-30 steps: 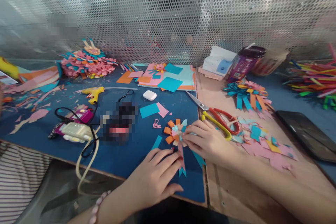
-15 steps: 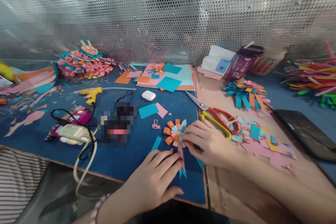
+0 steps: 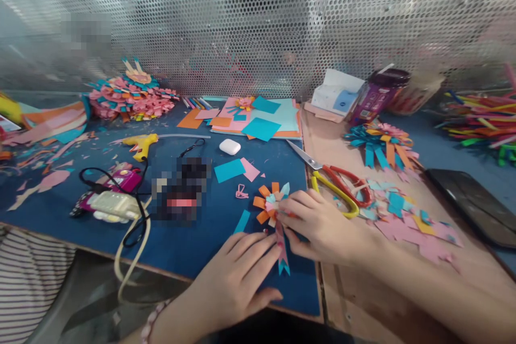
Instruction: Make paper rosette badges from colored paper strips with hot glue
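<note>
A small paper flower (image 3: 264, 203) with orange, peach and light blue petals lies on the blue tabletop. From it a pink strip with a notched blue end (image 3: 284, 267) hangs toward me. My right hand (image 3: 322, 223) is closed over the flower's right side, fingers together and bent, hiding part of it. My left hand (image 3: 242, 274) lies nearly flat beside the strip, fingers stretched and fingertips resting on its pink part. Right of the flower are orange-handled scissors (image 3: 346, 180) and a yellow-handled tool (image 3: 338, 198), partly behind my right hand.
A yellow glue gun (image 3: 142, 144), white earbud case (image 3: 229, 147) and blue paper pieces (image 3: 229, 170) lie beyond. Paper scraps (image 3: 411, 231), a finished rosette (image 3: 381, 142) and a black phone (image 3: 471, 204) are at right. A person's striped clothing (image 3: 32, 279) shows at left.
My right fingers have shifted slightly over the flower, covering a bit more of it. A blue strip end below my right hand is now hidden. My left hand has barely moved.
</note>
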Action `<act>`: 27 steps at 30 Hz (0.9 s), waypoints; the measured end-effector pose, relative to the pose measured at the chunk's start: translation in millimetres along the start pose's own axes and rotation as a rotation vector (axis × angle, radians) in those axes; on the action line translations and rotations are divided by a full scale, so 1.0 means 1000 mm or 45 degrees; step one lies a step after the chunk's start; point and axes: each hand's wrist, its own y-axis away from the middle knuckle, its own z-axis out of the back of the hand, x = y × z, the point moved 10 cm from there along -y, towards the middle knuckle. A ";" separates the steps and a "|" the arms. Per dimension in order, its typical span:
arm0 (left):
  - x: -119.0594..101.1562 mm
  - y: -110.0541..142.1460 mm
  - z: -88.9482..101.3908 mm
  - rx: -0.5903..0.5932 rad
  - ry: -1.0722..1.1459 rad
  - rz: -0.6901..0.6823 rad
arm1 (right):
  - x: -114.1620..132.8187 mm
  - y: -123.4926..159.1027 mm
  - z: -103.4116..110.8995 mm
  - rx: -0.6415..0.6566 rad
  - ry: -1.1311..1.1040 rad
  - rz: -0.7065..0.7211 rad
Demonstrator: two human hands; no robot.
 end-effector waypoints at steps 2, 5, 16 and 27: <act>0.002 0.002 0.005 -0.023 0.005 0.016 | 0.001 -0.001 0.000 -0.009 0.005 0.003; 0.008 0.008 0.012 -0.050 0.003 0.059 | 0.000 -0.001 0.006 -0.031 -0.027 -0.013; 0.019 0.025 0.011 -0.076 -0.019 0.165 | -0.023 -0.001 0.020 -0.064 -0.273 -0.119; 0.037 0.041 0.018 -0.139 -0.089 0.301 | -0.024 0.001 0.011 -0.018 -0.268 -0.112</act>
